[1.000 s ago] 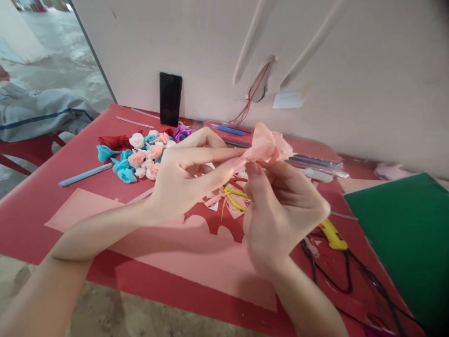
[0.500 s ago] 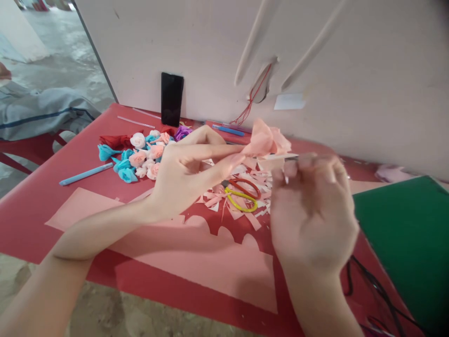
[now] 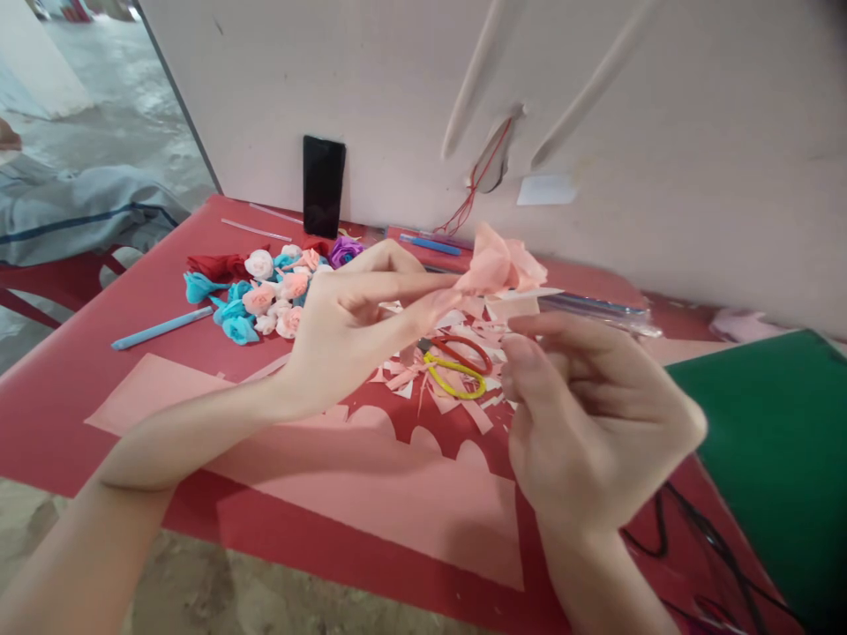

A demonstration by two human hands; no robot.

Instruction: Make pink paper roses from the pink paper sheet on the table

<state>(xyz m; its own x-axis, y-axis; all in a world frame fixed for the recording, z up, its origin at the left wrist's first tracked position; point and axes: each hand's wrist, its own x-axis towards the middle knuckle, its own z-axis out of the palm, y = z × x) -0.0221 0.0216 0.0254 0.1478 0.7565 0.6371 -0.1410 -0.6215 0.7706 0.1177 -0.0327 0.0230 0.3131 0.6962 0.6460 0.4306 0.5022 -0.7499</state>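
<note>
Left hand [image 3: 361,331] pinches peach crepe-paper flower [image 3: 498,261] by base; right hand [image 3: 592,401] near, fingers curled, can't tell if gripping.

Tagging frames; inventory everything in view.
Paper flower: 1, pink, left hand
Artificial flowers: many, mixed, table left
Paper sheet: 1, pink, table front
Paper scraps: many, pink, white, centre
Scissors: 1, red/yellow, on scraps
Smartphone: 1, black, against panel
Sticks: 2, blue, left, rear
Threads: several, red, panel
Board: 1, green, right
Cables: uncounted, black, right
Table: 1, red, below
Panel: 1, whitish, behind
Cloth: 1, grey, left
Label: 1, white, panel
Left hand: 1, centre
Right hand: 1, right
</note>
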